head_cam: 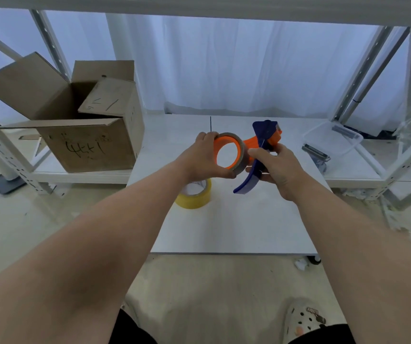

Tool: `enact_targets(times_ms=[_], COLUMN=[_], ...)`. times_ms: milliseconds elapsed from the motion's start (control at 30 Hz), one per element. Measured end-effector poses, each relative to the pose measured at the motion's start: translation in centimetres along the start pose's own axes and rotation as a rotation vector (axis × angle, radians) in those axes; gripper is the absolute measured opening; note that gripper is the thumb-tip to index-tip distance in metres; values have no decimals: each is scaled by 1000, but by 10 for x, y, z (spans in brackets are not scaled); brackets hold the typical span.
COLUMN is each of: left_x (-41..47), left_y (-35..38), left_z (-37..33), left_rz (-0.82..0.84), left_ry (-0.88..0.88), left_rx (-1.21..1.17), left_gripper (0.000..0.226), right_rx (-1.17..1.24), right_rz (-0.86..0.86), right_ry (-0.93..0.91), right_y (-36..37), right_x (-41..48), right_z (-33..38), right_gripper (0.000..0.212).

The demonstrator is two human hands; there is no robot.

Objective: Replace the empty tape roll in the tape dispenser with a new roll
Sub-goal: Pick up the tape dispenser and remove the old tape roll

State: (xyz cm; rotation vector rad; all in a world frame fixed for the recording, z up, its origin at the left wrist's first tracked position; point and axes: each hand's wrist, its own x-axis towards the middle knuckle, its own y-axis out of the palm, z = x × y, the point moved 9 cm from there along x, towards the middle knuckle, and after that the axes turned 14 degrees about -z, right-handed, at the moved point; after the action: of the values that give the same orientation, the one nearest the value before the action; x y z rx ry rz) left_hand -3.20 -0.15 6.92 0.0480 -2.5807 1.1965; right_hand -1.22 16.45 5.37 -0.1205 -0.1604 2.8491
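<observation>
Bare forearms reach fwd from the bottom of the view, w/ a white perforated clog point(305, 319) on the pale floor below them. Next out, the white table point(236, 227) carries a yellow tape roll point(195, 196) lying flat near its left edge, partly hidden under the left wrist. Above that, both hands are raised over the table. Left hand point(203, 158) pinches the empty tape roll point(229, 151), a thin brown cardboard ring, thumb at its lower rim & fingers curled over the top left; ring sits on the orange hub. Right hand point(277, 170) is wrapped round the blue handle of the tape dispenser point(261, 150), thumb pressed vs the roll's right edge; blue guard & orange body stick up behind. Further back: open cardboard box point(82, 122) w/ scribbled marks on the left shelf, clear plastic tub point(333, 139) on the right, white curtain point(236, 65) behind the metal racking.
</observation>
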Motion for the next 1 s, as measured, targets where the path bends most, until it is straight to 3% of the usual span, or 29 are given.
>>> enact_targets(times_ms=[67, 200, 333, 500, 700, 1000], left_x=[1, 10, 16, 1, 13, 26], left_y=[-4, -24, -20, 5, 47, 110], left_z=[-3, -7, 17, 36, 11, 37], left_rz=[3, -111, -138, -32, 52, 71], left_ry=[39, 59, -31, -162, -82, -99], left_rx=[7, -64, 53, 214, 228, 384], left_gripper=[92, 57, 102, 94, 99, 85], right_rx=[12, 6, 37, 68, 34, -88], right_rz=[-35, -224, -226, -180, -219, -92], right_ry=[-6, -56, -7, 47, 118, 257], right_y=[-3, -29, -46, -53, -72, -70], right_x=[3, 13, 21, 30, 48, 63], right_z=[0, -5, -16, -23, -45, -94], right_gripper=[40, 24, 22, 18, 22, 24])
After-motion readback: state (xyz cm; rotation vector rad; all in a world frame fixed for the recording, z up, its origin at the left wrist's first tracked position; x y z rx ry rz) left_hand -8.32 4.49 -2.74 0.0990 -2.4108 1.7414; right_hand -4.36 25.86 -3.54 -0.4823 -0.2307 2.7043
